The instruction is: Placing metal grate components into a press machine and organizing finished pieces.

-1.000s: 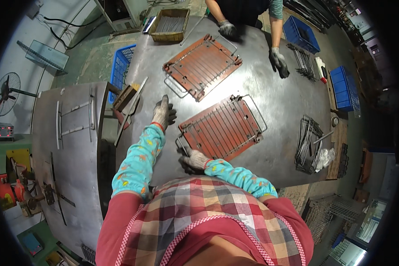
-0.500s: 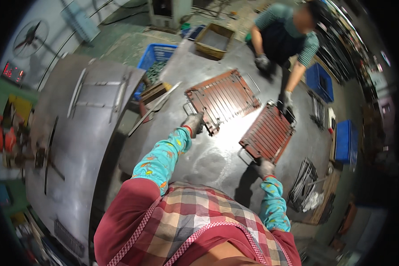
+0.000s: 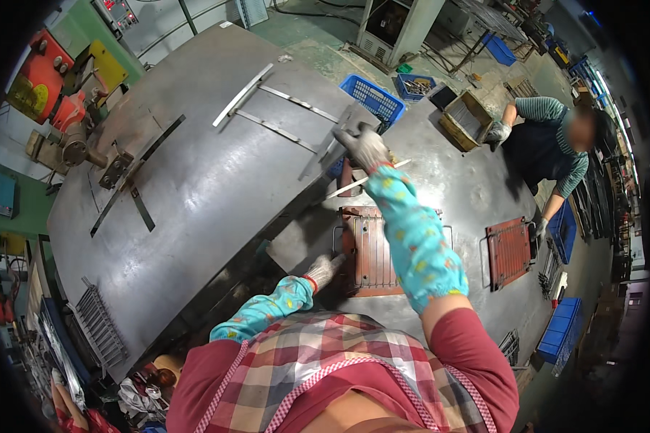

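My right hand [image 3: 368, 148], in a grey work glove, reaches across to the left table with its fingers apart. It is at the near right end of a flat-bar metal frame [image 3: 285, 94]; whether it touches the frame I cannot tell. My left hand [image 3: 323, 270], gloved too, is beside the left edge of a reddish-brown slotted jig [image 3: 365, 252], with its fingers stretched toward it. Thin metal rods lie across this jig, and wire loops stick out at its sides. My right forearm hides part of it. A second reddish-brown jig [image 3: 509, 252] lies farther right.
A co-worker at the right has one gloved hand [image 3: 497, 135] at a yellowish box [image 3: 467, 119], the other near the second jig. A pale metal strip [image 3: 368, 179] lies by the gap between the tables. Blue crates [image 3: 372, 99] stand around. A red machine [image 3: 50, 79] is far left.
The view has swung left. My right hand has left the second jig and moved over to the metal frame. My left hand has let go of the first jig's corner. The co-worker's hand moved to the box.
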A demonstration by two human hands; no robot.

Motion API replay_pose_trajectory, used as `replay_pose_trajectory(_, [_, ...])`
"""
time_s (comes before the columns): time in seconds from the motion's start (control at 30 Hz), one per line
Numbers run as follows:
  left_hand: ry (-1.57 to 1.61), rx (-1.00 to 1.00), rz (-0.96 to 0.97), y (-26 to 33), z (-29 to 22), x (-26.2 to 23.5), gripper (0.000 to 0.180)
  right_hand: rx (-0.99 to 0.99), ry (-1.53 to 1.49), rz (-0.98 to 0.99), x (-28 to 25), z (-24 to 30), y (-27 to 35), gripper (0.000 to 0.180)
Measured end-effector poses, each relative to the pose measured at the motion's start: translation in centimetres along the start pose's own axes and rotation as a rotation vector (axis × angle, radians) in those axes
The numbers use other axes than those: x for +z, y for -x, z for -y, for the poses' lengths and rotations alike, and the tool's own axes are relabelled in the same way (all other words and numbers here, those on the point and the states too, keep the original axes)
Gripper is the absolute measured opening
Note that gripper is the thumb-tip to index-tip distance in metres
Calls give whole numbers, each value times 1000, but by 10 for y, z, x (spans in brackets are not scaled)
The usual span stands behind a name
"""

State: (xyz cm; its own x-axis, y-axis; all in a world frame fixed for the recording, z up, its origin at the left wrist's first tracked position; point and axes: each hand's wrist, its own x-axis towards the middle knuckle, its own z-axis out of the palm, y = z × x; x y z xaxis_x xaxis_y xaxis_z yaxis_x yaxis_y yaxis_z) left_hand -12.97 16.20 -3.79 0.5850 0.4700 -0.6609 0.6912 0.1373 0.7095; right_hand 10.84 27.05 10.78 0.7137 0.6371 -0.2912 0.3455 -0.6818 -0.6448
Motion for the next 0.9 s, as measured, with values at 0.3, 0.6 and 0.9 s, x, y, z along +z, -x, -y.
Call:
replay_pose_trajectory(0.3, [-101,16,7,-1,27,-70,70,11,-535,83,22,-59,46,44])
replay_pose_trajectory(0.6, [507,-188,-179,-44,78,-57,67,122,-514,66,-86,-209,230,28])
replay_pose_trajectory(0.9, [-185,5,-167,29,-10,-50,71,208,-253,115,-48,-301,243,37])
